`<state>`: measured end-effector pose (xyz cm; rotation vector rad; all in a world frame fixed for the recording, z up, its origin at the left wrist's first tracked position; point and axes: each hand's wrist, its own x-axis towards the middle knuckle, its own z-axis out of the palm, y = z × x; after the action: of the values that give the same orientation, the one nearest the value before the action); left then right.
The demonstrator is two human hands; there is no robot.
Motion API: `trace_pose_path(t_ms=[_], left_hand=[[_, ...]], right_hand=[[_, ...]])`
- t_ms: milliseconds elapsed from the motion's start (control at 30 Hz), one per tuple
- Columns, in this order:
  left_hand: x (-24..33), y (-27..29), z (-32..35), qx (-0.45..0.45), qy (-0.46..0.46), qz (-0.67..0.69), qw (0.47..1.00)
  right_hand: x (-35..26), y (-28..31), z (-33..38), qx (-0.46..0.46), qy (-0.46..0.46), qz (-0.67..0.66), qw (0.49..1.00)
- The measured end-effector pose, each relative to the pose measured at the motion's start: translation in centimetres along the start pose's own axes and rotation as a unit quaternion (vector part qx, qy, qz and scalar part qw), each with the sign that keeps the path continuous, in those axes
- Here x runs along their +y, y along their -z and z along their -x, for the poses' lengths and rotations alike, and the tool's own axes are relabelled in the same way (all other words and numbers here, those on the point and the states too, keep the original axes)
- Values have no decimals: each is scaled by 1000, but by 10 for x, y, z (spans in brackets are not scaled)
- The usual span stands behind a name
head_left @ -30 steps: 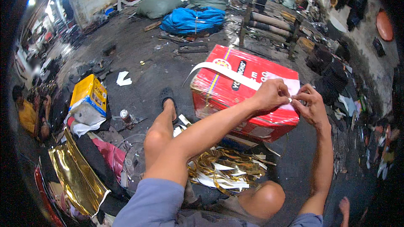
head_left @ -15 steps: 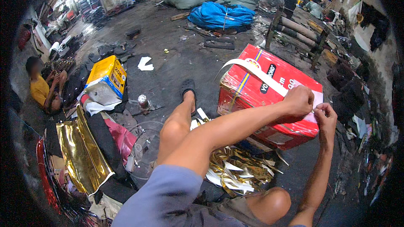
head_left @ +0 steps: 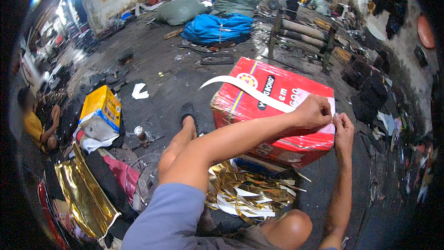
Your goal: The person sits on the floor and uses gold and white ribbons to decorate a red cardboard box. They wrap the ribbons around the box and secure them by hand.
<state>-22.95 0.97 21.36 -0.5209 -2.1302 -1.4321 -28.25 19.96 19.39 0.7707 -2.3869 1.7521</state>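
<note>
A red box (head_left: 277,83) wrapped in clear plastic stands in front of me. A curved white strip (head_left: 249,87) lies across its top, the free left end sticking out past the box edge. My left hand (head_left: 313,112) is closed, fingers pinched, where the strip runs in under it. Close against it, at the box's right edge, my right hand (head_left: 343,132) pinches with thumb and fingertips at the strip's end. The exact bit between the fingertips is too small to make out. Below the box lies a pile of gold and white strips (head_left: 249,194).
Left of my leg are a gold sheet (head_left: 83,194), a pink sheet (head_left: 121,172) and a yellow box (head_left: 101,109). A person (head_left: 37,122) in a yellow shirt sits at far left. Beyond the box lie a blue bundle (head_left: 217,28) and large grey-green sacks (head_left: 181,10).
My view has shifted, so the box and hands appear farther left and most things lower. Both hands stay pinched together at the box's right edge, and the strip still lies across the top.
</note>
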Motion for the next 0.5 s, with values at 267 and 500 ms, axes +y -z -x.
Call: trace_pose_path(t_ms=[267,500], left_hand=[[11,-11,-7,-6,26,38,999],[7,-15,-4,20,-26,9,999]], right_hand=[[21,0,16,-39,-243,-491,835],[-8,25,-32,8,-168,29,985]])
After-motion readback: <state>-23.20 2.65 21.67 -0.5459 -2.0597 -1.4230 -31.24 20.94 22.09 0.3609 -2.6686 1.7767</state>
